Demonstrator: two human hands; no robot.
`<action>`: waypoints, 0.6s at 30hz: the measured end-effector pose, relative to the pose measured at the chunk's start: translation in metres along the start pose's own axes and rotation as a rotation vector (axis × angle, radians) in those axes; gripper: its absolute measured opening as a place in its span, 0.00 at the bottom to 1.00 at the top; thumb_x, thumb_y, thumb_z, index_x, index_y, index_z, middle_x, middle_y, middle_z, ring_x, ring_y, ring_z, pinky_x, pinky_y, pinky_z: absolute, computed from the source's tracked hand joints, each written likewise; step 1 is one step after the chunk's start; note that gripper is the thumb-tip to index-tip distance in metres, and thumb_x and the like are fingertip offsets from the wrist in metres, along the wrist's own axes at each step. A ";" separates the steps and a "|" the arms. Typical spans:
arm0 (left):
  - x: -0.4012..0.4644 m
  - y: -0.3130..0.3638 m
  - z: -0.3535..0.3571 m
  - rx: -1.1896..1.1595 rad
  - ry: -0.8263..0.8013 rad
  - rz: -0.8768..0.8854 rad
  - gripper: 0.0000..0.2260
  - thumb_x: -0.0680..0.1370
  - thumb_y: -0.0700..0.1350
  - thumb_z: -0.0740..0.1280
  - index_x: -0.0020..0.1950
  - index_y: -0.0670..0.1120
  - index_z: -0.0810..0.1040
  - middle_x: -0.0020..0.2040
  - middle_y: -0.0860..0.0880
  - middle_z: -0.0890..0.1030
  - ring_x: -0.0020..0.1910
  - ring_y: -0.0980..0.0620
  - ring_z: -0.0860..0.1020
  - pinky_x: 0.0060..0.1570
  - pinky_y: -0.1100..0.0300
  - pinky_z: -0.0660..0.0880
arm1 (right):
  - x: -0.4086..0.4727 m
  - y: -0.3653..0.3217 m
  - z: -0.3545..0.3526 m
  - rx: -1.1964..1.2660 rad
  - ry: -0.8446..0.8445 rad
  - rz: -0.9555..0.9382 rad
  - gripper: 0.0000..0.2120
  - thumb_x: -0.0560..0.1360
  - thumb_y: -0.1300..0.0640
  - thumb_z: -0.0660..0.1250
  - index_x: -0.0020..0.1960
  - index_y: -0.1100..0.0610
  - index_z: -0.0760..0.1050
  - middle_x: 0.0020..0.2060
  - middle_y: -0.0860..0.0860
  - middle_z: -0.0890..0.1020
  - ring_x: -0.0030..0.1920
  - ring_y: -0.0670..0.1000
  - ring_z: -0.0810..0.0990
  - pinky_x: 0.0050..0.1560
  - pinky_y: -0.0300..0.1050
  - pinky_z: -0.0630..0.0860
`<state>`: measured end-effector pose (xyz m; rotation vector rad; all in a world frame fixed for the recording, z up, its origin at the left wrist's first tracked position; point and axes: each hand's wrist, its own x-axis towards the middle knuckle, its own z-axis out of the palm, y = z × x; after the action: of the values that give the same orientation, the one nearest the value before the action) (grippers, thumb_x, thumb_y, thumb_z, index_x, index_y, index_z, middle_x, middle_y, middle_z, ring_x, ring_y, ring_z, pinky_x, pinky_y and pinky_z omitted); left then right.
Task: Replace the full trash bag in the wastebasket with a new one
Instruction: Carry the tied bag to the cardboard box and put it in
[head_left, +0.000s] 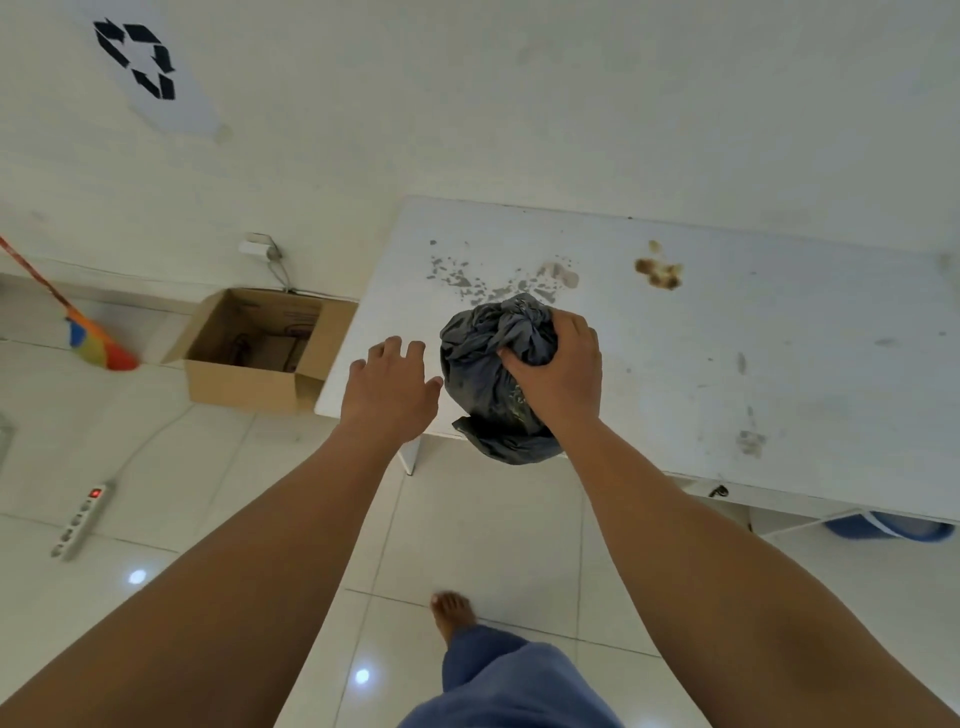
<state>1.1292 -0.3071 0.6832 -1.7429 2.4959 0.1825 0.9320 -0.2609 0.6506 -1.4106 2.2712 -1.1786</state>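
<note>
A crumpled dark grey trash bag (483, 358) is bunched into a ball over the near left corner of a white table (727, 353). My right hand (558, 374) grips the bag from the right, fingers curled into its folds. Just left of the bag, my left hand (392, 384) hovers with relaxed, spread fingers and holds nothing; its fingertips are close to the bag but apart from it. No wastebasket is visible.
The table top is stained and chipped, with a brown mess (660, 273) at the back. An open cardboard box (260, 348) stands on the tiled floor to the left, beside a colourful broom (98, 345). A power strip (80, 519) lies on the floor. A blue object (888, 530) sits under the table.
</note>
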 end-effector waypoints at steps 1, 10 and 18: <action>0.009 -0.015 -0.004 0.005 -0.010 -0.005 0.24 0.83 0.57 0.57 0.76 0.48 0.64 0.75 0.43 0.66 0.73 0.42 0.66 0.67 0.47 0.66 | 0.006 -0.011 0.014 -0.001 -0.002 0.005 0.31 0.68 0.39 0.75 0.65 0.53 0.73 0.60 0.49 0.77 0.62 0.53 0.73 0.63 0.54 0.73; 0.083 -0.152 -0.020 -0.061 -0.002 -0.045 0.22 0.82 0.57 0.58 0.72 0.48 0.68 0.70 0.44 0.71 0.68 0.42 0.70 0.63 0.47 0.69 | 0.064 -0.110 0.126 -0.005 -0.034 -0.004 0.30 0.68 0.39 0.74 0.65 0.52 0.73 0.60 0.48 0.77 0.62 0.53 0.73 0.63 0.54 0.74; 0.140 -0.288 -0.029 -0.028 -0.006 0.077 0.21 0.82 0.57 0.58 0.72 0.48 0.68 0.70 0.43 0.71 0.69 0.41 0.70 0.63 0.46 0.68 | 0.074 -0.206 0.234 -0.024 0.052 0.048 0.30 0.68 0.40 0.75 0.64 0.53 0.74 0.60 0.49 0.77 0.62 0.54 0.73 0.63 0.54 0.73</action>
<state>1.3516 -0.5401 0.6782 -1.6549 2.5695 0.2287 1.1582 -0.4873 0.6621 -1.3413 2.3478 -1.1915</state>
